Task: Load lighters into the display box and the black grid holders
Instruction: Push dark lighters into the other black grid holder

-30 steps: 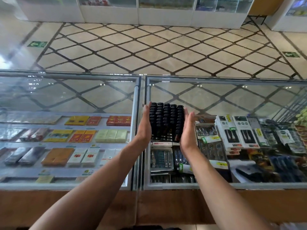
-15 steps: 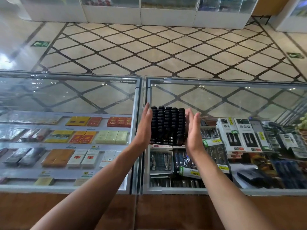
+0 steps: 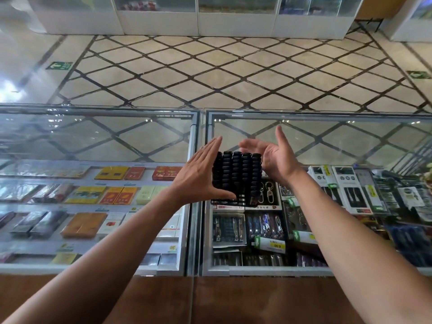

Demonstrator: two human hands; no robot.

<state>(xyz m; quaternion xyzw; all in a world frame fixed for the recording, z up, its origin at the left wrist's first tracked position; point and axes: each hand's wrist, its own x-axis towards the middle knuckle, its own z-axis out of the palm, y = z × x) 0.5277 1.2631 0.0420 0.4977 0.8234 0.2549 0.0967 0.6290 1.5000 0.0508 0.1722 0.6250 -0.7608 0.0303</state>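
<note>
a: what lies nearest the person?

b: a brown wooden ledge point(image 3: 140, 300) at 6 o'clock. both bare forearms reach over it onto the glass counter point(image 3: 140, 141).

a: and the black grid holder point(image 3: 238, 176)?

b: it stands on the glass near the middle, just right of the metal seam between the two cases. rows of black-topped lighters point(image 3: 236, 164) fill it.

a: how does the left hand point(image 3: 198, 178) lie?

b: at the holder's 9 o'clock, flat, fingers straight and together against its side. the thumb stretches along the near edge. nothing is curled round it.

a: the right hand point(image 3: 275, 157)?

b: at the holder's 2 o'clock, wide open, fingers loose, thumb pointing to 12. it grips nothing. whether the palm touches the holder's corner cannot be told.

a: under the glass?

b: orange and yellow packs point(image 3: 112, 195) at 9 o'clock, keyrings point(image 3: 268, 195) and carded goods at 3 o'clock.

a: farther out?

b: a diamond-tiled floor point(image 3: 210, 73), then white cabinets point(image 3: 233, 22) at 12 o'clock.
</note>
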